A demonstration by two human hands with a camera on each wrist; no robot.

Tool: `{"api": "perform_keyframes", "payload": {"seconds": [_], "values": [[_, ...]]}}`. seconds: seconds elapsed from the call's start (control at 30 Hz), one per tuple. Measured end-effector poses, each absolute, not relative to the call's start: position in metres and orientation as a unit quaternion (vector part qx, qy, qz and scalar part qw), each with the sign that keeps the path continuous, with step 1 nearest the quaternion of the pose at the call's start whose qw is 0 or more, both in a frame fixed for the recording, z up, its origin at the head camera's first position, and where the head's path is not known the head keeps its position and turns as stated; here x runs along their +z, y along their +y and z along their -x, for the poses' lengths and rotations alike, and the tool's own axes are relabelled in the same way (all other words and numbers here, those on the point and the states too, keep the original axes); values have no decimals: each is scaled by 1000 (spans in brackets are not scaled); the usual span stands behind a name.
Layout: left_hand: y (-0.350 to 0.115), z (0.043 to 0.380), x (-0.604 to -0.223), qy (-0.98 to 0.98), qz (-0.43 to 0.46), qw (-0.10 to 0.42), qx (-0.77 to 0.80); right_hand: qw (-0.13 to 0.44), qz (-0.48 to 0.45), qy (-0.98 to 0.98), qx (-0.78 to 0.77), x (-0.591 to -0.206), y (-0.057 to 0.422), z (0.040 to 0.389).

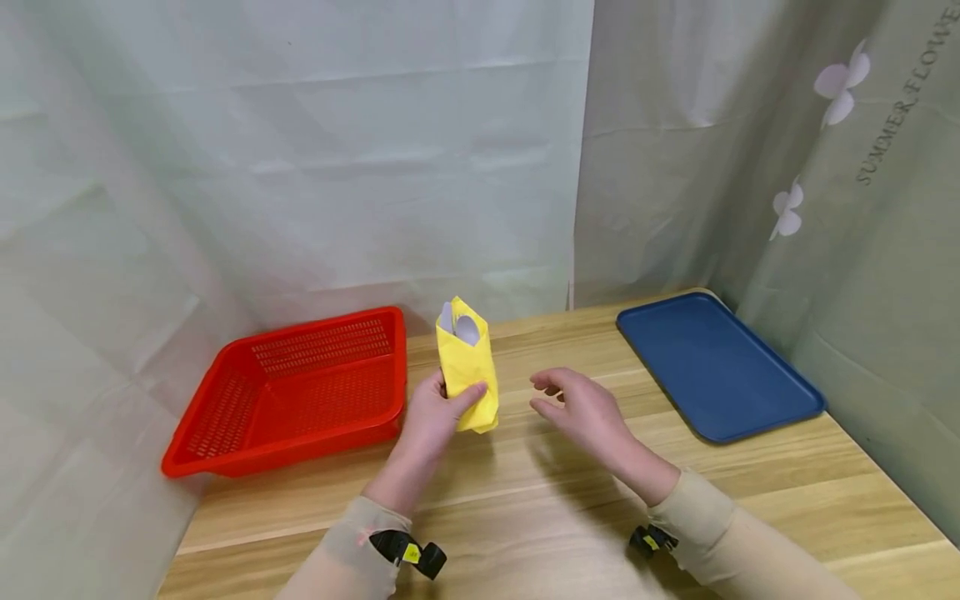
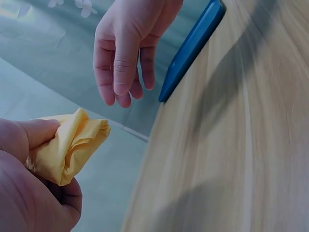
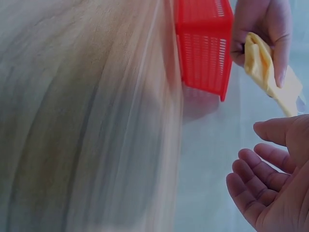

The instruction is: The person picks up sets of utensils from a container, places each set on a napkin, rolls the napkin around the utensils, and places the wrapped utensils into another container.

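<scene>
A folded yellow napkin (image 1: 467,367) forms a pouch around pale cutlery. A spoon (image 1: 467,330) and another pale handle (image 1: 446,317) stick out of its top. My left hand (image 1: 433,414) grips the lower part of the napkin above the table, thumb across the front. In the left wrist view the bottom end of the napkin (image 2: 72,145) shows bunched folds between thumb and fingers. My right hand (image 1: 585,412) hovers to the right of the napkin, apart from it, fingers loosely bent and holding nothing. The right wrist view shows that hand (image 3: 275,174) with its palm turned up.
On the left of the wooden table (image 1: 525,533) stands a red plastic basket (image 1: 285,454) with slotted walls. A blue tray (image 1: 720,367) lies flat at the right. Pale curtains (image 1: 360,167) hang behind and along both sides.
</scene>
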State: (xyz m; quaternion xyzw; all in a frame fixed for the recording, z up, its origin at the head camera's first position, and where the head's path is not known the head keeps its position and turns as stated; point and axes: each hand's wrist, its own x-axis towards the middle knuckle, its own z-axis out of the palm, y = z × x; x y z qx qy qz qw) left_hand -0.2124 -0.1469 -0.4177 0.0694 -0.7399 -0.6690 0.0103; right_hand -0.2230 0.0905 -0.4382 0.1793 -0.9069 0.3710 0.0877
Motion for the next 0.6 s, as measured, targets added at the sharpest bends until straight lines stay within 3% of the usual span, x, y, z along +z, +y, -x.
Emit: {"api": "perform_keyframes", "payload": {"seconds": [0.6], "values": [[-196,206,-385,-798,-101,6,-595,113,-280,-905,301,-429,57,228]]}}
